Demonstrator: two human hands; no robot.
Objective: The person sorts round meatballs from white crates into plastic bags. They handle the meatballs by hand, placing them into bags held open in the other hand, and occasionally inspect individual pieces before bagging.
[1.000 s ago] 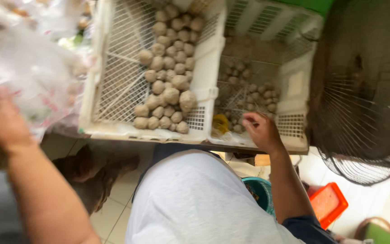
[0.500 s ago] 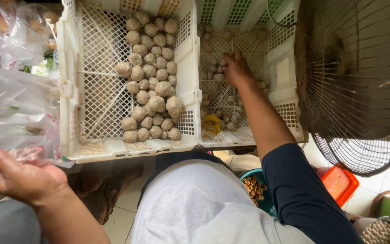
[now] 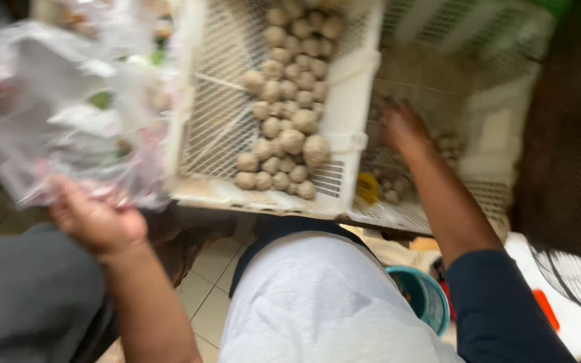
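Tiled floor (image 3: 220, 296) below, white mesh crates above. Right hand (image 3: 401, 124), fingers spread open, now down among the round brown tubers (image 3: 438, 144) of the right crate (image 3: 479, 114), no longer at its rim. Left hand (image 3: 95, 222), raised, palm up, clutching a clear plastic bag (image 3: 68, 128) beside the left crate (image 3: 351, 101).

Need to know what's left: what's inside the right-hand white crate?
The right crate holds a few small brown round pieces and something yellow. The right hand covers part of the mesh floor; blur hides detail.
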